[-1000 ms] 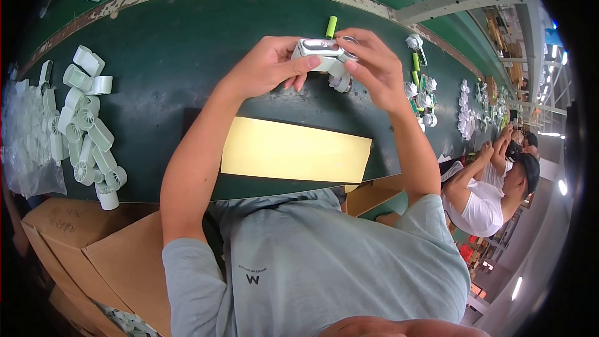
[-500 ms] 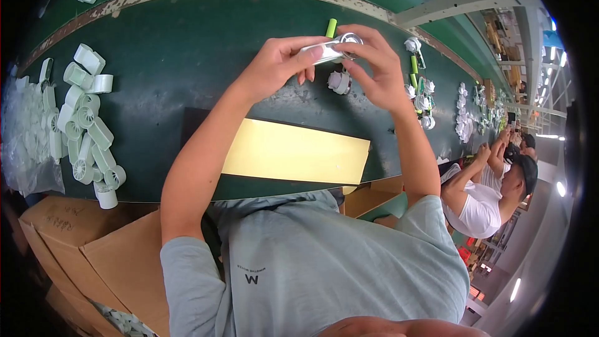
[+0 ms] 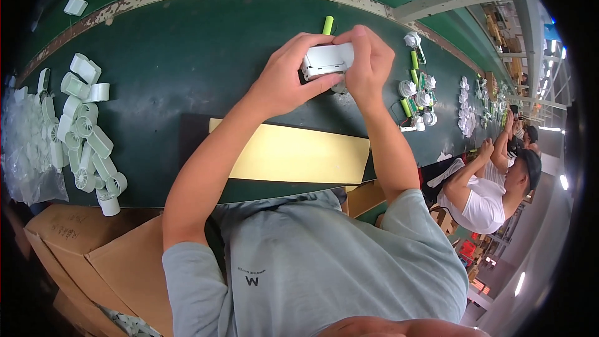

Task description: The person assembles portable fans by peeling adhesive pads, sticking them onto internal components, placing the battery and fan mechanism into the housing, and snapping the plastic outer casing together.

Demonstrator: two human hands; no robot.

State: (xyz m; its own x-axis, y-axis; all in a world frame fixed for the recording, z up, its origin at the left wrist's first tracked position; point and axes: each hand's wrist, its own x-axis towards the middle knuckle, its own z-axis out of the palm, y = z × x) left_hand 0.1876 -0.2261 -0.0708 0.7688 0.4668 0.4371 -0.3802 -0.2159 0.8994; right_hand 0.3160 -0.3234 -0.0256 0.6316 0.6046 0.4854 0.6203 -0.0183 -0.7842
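A white plastic housing (image 3: pixel 324 58), boxy with a rounded end, is held between both hands above the green bench. My left hand (image 3: pixel 289 76) grips its left end, thumb along the lower edge and fingers behind. My right hand (image 3: pixel 369 62) is closed around the rounded right end and covers much of it. Beyond the hands, a yellow-green cylinder (image 3: pixel 328 24) sticks out on the bench. A small part of a whitish piece (image 3: pixel 340 87) shows below the housing, mostly hidden by my right hand.
Pale green-white housings (image 3: pixel 84 126) are heaped at left beside clear plastic bags (image 3: pixel 28 150). A yellow sheet (image 3: pixel 299 153) lies near the bench's front edge. White motor assemblies with green cylinders (image 3: pixel 414 76) stand at right, with co-workers (image 3: pixel 477 196) farther along. Cardboard boxes (image 3: pixel 125 256) stand lower left.
The housing has been turned over, from a shiny side to a plain white outer side. My right hand has closed around its end, and the hands have come closer together.
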